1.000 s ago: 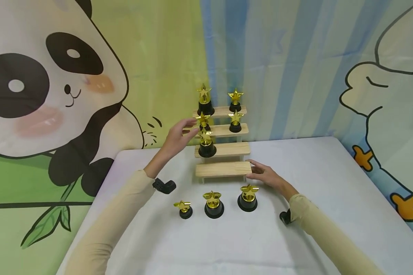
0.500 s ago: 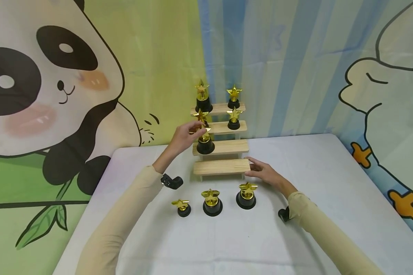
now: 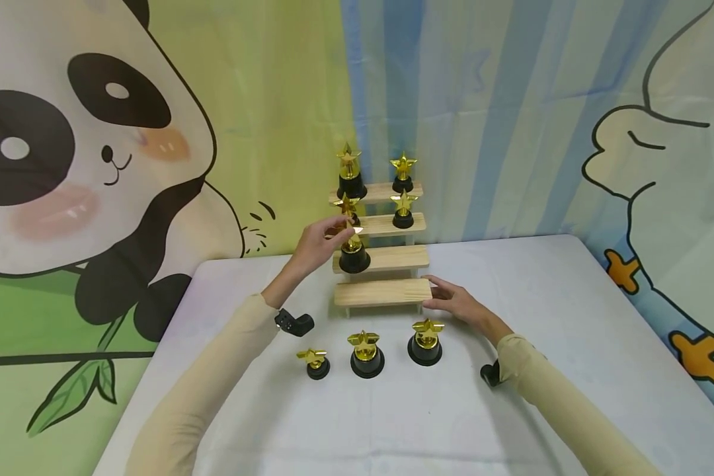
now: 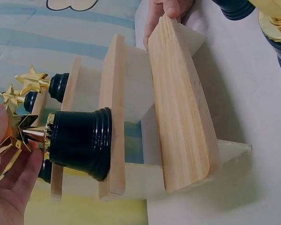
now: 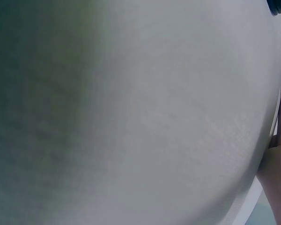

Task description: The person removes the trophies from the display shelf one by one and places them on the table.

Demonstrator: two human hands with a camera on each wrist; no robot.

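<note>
My left hand [image 3: 317,246] pinches the gold star of a trophy [image 3: 354,260] between thumb and fingers. The trophy's black base stands upright at the left end of the second-lowest step. In the left wrist view, the same trophy [image 4: 79,140] shows its base against the plank, with the left hand [image 4: 9,197] at the star. At the right end of the lowest step, my right hand [image 3: 461,304] grips the wooden stepped stand [image 3: 383,293], thumb in front. The right wrist view shows only part of the right hand [image 5: 278,159] at its edge.
Two trophies stand on the top step, a bigger one [image 3: 351,185] left and a smaller one [image 3: 403,173] right. Another pair [image 3: 403,215] is one step down. In front of the stand, a small trophy [image 3: 318,367] and two larger ones [image 3: 367,360] stand on the white table [image 3: 428,423].
My left hand has moved right and slightly down from beside the trophies to the star of the one on the second-lowest step. The right hand keeps its place on the stand.
</note>
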